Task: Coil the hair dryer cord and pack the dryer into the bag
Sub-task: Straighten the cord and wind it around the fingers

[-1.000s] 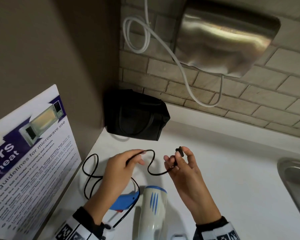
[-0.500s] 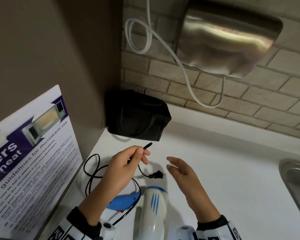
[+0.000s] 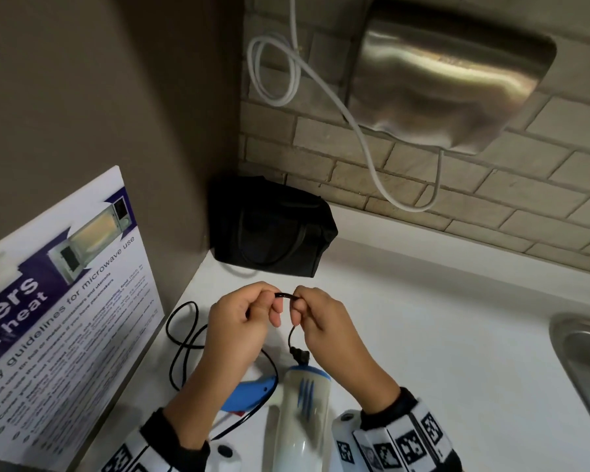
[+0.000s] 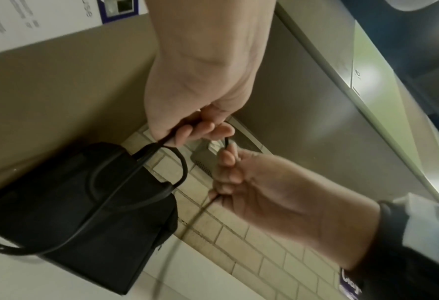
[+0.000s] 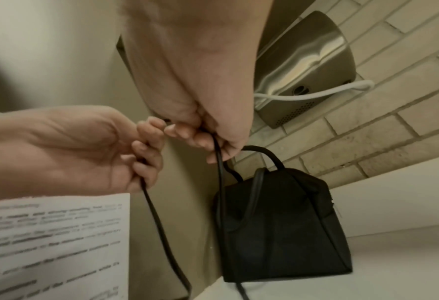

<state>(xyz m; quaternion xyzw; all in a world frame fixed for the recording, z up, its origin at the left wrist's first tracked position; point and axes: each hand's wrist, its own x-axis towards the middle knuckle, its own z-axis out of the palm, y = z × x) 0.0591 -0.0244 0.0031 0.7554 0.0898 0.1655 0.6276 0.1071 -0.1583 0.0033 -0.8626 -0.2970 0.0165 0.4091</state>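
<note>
The white hair dryer [image 3: 304, 403] with blue trim lies on the counter between my wrists, its blue handle [image 3: 252, 393] pointing left. My left hand [image 3: 269, 306] and right hand [image 3: 302, 303] are raised together above it, and each pinches the thin black cord [image 3: 284, 295] a finger's width apart. The plug [image 3: 298, 354] dangles below my right hand. Loose cord loops [image 3: 184, 332] lie on the counter at left. The black bag [image 3: 269, 229] stands in the back corner, its top not visible. Both wrist views show the cord [image 5: 156, 213] trailing down from curled fingers [image 4: 200, 130].
A steel hand dryer [image 3: 450, 83] with a white cable [image 3: 276, 73] hangs on the brick wall. A microwave poster [image 3: 58, 301] leans at left. A sink [image 3: 586, 362] sits at the right edge of the white counter [image 3: 440, 335].
My right hand let go of the plug, opened, then came back and pinched the cord beside my left hand. The plug now hangs free.
</note>
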